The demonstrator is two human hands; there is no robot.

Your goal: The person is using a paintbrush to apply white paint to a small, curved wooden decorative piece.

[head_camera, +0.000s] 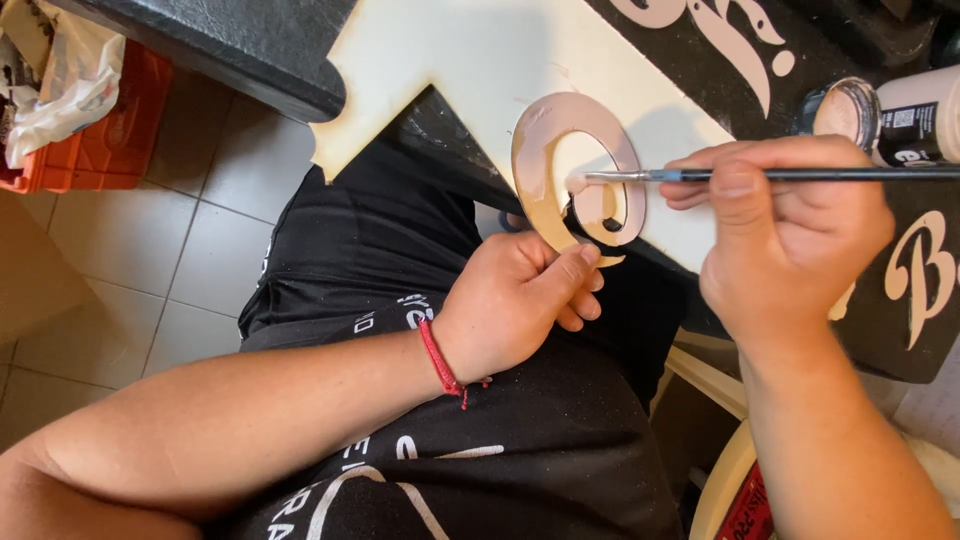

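Left hand (515,300) gripping curled flat wooden cutout letter (575,170) at its lower edge above the lap, right hand (785,235) pinching thin dark-handled paintbrush (700,175), pale pink paint covering most of the face, left strip apparently bare.

The ring-shaped cutout (575,175) sits above the left hand (515,300); the brush (760,175), in the right hand (790,240), touches its inner edge.

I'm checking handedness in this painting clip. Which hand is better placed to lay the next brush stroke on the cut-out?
Probably the right hand: it holds the brush, whose tip touches the ring-shaped cut-out. The left hand is gripping the cut-out's lower edge.
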